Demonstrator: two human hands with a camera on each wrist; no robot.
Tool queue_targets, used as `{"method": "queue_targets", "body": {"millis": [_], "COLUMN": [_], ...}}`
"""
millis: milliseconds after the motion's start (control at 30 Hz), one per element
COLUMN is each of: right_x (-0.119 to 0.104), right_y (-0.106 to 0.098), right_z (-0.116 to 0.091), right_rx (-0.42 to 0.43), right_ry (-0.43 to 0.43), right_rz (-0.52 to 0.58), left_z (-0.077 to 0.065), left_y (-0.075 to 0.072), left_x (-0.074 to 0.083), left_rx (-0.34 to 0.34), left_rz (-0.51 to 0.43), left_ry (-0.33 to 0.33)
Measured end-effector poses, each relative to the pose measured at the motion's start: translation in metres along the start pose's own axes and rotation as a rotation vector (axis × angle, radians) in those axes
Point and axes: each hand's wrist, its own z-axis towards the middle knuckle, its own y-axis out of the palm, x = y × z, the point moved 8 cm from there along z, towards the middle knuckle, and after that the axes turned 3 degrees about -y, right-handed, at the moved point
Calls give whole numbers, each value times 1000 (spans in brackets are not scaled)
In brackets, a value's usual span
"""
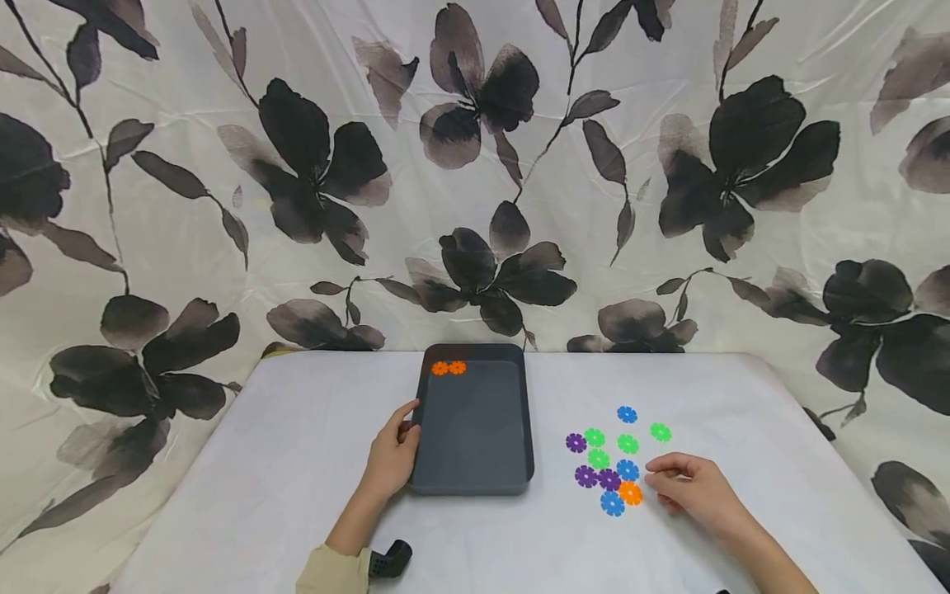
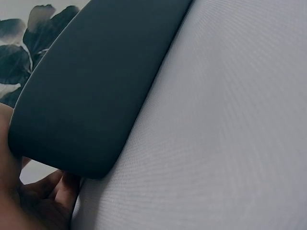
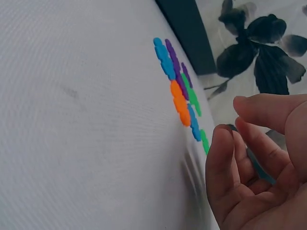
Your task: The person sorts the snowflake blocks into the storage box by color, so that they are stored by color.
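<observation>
A: Left hand (image 1: pixel 393 456): what do we enter?

B: Fingers touching the left wall of a grey tray (image 1: pixel 475 429); whether clasping or merely resting, we cannot tell. Purpose, in our judgement: keeping the tray from sliding.

A: Right hand (image 1: pixel 693 493)?

B: Thumb and fingers loosely bent, a narrow gap at the tips, nothing seen between. Placed, we judge, for picking at small items.

A: Items nearest it?

B: Eleven loose flower-shaped pieces (image 1: pixel 609 479), left of the right hand and beyond it: four green, three blue, three purple, one orange. Spread there, we suppose, for easy reach.

A: Further out?

B: Two orange pieces (image 1: pixel 457 368), side by side inside the tray, ahead of the left hand. Under both hands, a white-covered bench (image 1: pixel 297 445); beyond, floral cloth (image 1: pixel 475 190).

A: Differences between views?

B: Only the head view gives us the orange pair. The right wrist view shows the fingertip gap more plainly; the left wrist view adds fingers near the tray's lower edge.
</observation>
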Motion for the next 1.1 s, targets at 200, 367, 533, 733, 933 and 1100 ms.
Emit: {"method": "queue_targets", "body": {"millis": [200,367,533,733,933,1100], "right_x": [-2,-1,-1,-3,-5,-7], "right_y": [8,11,14,19,22,21], "right_z": [3,8,10,8,10,7], "right_rx": [-3,23,34,37,45,37], "right_ry": [-39,-49,-59,-87,-104,-124], "right_rz": [-61,-135,-166,-226,-312,-382], "left_z": [3,5,7,6,10,19], "left_y": [1,2,0,-1,-4,-6], "left_x": [-2,0,-2,-8,-7,-5], "left_rx": [0,-1,-7,-28,-55,-79], "left_rz": [-12,-26,-52,-74,-82,-61], "left_ry": [-13,-14,-23,-53,-88,-122]}}
